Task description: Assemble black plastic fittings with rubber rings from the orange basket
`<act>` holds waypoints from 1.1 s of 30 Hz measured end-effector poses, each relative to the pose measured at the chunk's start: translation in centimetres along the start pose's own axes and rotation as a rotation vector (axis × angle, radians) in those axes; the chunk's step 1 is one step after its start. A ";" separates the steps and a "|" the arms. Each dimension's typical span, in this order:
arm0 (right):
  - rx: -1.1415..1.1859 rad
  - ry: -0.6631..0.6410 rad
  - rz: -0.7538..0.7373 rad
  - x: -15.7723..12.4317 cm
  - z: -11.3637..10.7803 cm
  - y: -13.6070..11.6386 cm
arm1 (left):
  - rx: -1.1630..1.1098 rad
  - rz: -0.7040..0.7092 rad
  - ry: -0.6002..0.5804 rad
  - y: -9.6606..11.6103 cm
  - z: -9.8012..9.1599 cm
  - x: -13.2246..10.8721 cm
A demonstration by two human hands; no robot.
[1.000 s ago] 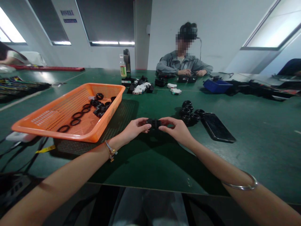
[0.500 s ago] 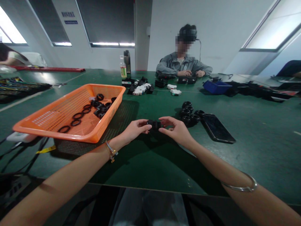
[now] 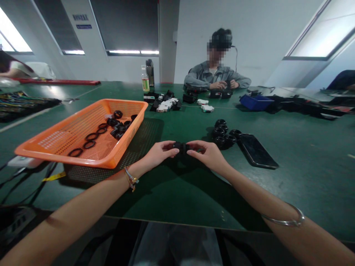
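Note:
Over the green table [image 3: 177,192], a small black plastic fitting [image 3: 181,147] is held between my two hands. My left hand [image 3: 161,152] pinches its left end between thumb and fingers. At the other end, the thumb and fingers of my right hand [image 3: 206,152] close on the fitting's right side. Fingertips hide part of it, and its fine shape is too dark to make out. Just beyond my right hand sits a cluster of similar black round fittings [image 3: 220,132]. An orange basket [image 3: 69,159] to the left holds several black rings [image 3: 91,136] and dark fittings [image 3: 119,127].
A black phone [image 3: 257,151] lies right of the cluster. Farther back are black and white parts [image 3: 168,103], a blue bin [image 3: 255,102] and bottles [image 3: 145,78]. A co-worker [image 3: 217,74] sits opposite, handling dark parts. Cables [image 3: 36,181] run beside the basket.
My right hand's fingers have shifted slightly left and curled closer around the fitting. My left hand stays nearly still. The co-worker's hand has risen a little with a dark part.

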State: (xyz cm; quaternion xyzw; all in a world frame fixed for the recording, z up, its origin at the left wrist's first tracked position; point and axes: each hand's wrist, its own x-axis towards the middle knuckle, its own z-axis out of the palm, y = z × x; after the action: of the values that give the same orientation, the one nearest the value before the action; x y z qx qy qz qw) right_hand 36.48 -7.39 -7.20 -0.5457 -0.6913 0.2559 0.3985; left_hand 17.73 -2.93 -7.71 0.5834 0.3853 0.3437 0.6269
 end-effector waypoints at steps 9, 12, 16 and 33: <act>0.030 -0.052 0.007 0.0 -0.2 0.0 | -0.033 -0.036 -0.007 0.1 0.1 0.0; -0.002 -0.031 -0.003 0.0 -0.2 -0.1 | -0.045 -0.045 -0.009 0.2 0.1 0.0; 0.003 -0.016 -0.004 0.0 -0.2 -0.1 | -0.041 -0.048 0.002 0.2 0.1 0.0; 0.108 -0.050 0.042 0.1 -0.1 0.0 | 0.000 -0.052 0.063 0.7 0.5 -0.2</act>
State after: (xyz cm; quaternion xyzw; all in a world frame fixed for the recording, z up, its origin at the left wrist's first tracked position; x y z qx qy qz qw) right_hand 36.59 -7.34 -7.15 -0.5311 -0.6747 0.3148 0.4046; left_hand 18.14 -3.29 -7.03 0.5623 0.4198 0.3455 0.6230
